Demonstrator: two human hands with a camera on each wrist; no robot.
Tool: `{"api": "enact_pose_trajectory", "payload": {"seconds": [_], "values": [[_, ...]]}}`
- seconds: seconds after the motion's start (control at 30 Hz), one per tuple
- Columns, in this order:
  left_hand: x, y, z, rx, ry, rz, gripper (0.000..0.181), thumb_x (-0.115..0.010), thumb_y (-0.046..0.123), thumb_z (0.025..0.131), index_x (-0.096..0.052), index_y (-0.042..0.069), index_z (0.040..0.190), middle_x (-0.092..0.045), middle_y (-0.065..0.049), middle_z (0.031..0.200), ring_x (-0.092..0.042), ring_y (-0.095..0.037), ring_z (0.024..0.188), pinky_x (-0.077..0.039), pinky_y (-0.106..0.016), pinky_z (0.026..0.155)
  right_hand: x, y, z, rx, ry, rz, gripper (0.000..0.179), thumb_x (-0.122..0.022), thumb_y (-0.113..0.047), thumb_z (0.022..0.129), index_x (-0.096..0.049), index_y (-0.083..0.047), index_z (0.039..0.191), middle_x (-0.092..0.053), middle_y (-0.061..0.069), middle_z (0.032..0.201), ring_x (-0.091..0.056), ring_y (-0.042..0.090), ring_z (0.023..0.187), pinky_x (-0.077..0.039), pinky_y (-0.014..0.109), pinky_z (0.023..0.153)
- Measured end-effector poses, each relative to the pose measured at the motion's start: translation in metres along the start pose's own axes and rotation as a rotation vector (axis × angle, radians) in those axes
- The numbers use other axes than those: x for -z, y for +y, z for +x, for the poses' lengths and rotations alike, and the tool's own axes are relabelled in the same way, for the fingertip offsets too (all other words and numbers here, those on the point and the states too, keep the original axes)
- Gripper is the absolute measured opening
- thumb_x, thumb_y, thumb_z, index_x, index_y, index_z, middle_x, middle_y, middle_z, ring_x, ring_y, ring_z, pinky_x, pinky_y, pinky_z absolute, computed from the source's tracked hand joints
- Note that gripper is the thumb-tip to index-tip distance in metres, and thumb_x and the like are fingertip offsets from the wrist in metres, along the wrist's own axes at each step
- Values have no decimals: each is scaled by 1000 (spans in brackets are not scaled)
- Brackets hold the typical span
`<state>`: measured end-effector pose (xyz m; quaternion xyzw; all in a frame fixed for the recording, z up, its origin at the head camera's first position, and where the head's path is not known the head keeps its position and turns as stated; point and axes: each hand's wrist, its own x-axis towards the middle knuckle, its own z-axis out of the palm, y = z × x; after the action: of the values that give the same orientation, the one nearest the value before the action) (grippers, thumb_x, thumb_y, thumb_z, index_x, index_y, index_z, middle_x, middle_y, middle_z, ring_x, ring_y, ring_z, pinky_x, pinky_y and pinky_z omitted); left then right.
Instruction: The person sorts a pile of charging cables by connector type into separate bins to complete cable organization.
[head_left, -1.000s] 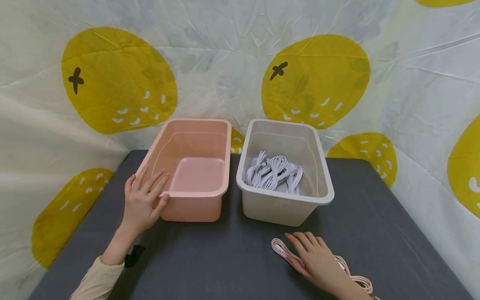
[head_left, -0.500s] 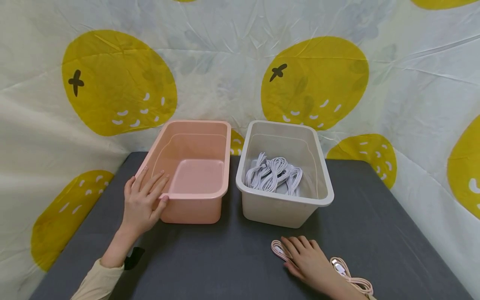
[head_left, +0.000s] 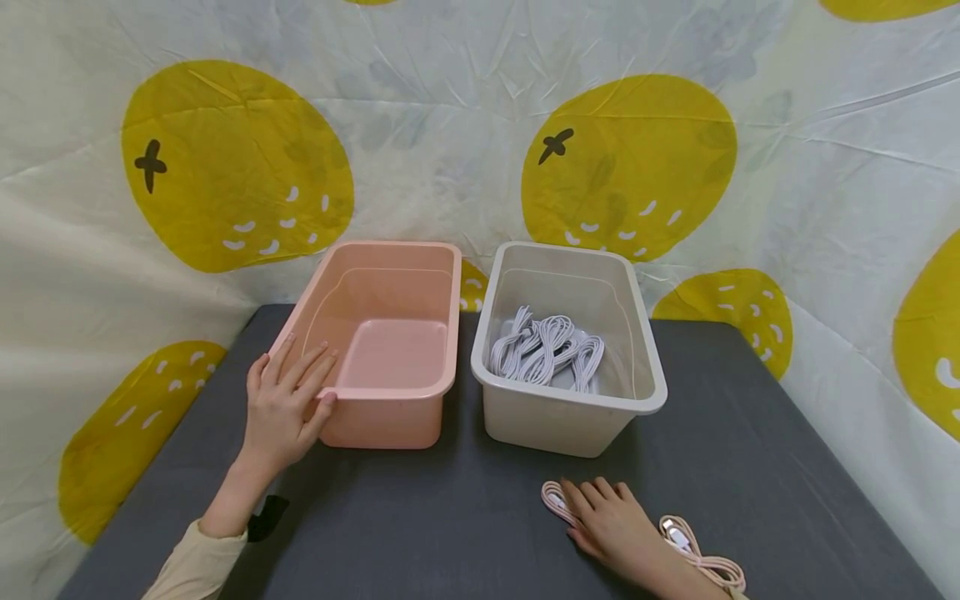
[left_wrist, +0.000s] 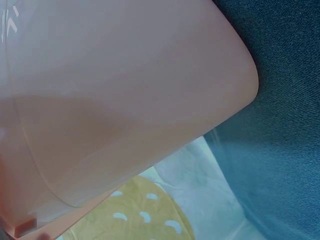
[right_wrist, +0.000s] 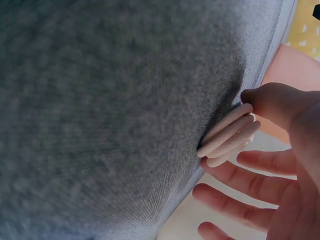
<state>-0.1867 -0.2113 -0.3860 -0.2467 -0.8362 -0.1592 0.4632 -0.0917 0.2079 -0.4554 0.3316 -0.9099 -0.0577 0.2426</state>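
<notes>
Dark desk (head_left: 420, 533), backed by white cloth (head_left: 442, 142) printed with large yellow fruit. Coiled pink cable (head_left: 555, 502) sits low at the desk, nearer the person than the beige bin (head_left: 547, 421); whether it touches the surface cannot be told. Grip of the right hand (head_left: 611, 532): clamped on that coil, thumb on one side, a fingertip on the other. Just beside the right wrist, a second pink cable (head_left: 720, 568) lies on the desk, white plug showing. Beige bin holds bundled white cables (head_left: 551, 346). Left of it, apart, stands a pink bin (head_left: 382, 421); the left hand (head_left: 281, 412) rests on its near left corner, fingers apart over the rim.
</notes>
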Motion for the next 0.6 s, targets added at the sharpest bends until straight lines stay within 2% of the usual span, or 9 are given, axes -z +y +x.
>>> {"api": "enact_pose_trajectory", "payload": {"seconds": [0.17, 0.43, 0.6], "values": [[0, 0, 0, -2, 1, -1, 56, -30, 49, 92, -62, 7, 112, -60, -14, 116, -39, -40, 121, -21, -61, 92, 0, -1, 2, 3, -13, 0, 53, -71, -36, 63, -59, -10, 107, -57, -4, 81, -47, 13, 73, -35, 29, 60], [0, -1, -1, 3, -3, -11, 57, -30, 50, 91, -62, 9, 113, -59, -14, 117, -39, -39, 122, -20, -60, 93, -4, -2, 3, -1, 37, 33, 40, -66, -25, 68, -60, -14, 106, -57, -5, 78, -47, 12, 69, -32, 26, 56], [0, -1, 0, 6, -9, -11, 56, -30, 50, 91, -61, 9, 115, -59, -13, 118, -38, -39, 122, -20, -60, 94, 0, -1, 5, -19, 3, 38, 43, -67, -21, 64, -59, -18, 105, -55, -7, 76, -46, 12, 69, -32, 27, 55]]}}
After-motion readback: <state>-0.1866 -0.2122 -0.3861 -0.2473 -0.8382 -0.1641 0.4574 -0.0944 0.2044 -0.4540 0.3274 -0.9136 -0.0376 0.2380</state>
